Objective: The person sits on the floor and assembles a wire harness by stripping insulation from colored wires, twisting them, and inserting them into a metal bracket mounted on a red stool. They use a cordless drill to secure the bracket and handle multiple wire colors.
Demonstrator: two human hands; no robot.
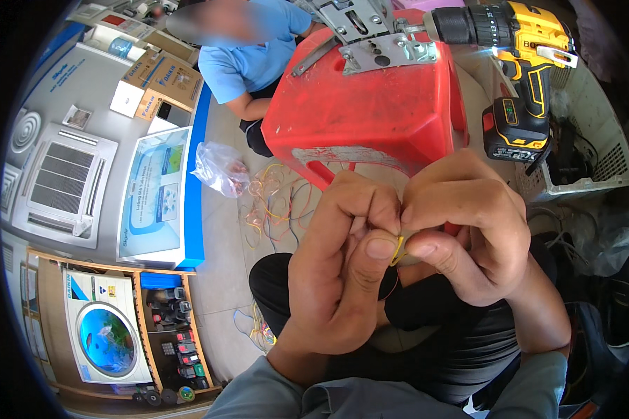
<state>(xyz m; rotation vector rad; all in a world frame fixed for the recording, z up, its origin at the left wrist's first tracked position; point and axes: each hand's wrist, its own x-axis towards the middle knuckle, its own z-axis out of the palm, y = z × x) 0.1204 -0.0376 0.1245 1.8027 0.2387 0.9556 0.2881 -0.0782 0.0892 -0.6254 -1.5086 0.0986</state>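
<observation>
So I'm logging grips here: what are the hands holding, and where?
Both hands pinch a thin yellow rubber band between thumbs and fingers; only a short stretch shows.

An appliance repair shop: a yellow cordless drill [521,66] and metal brackets [388,50] rest on a red plastic stool [370,105], loose coloured wires [276,202] litter the tiled floor [220,279], and air-conditioner panels [63,181] with cardboard boxes [164,80] line the left wall.
</observation>
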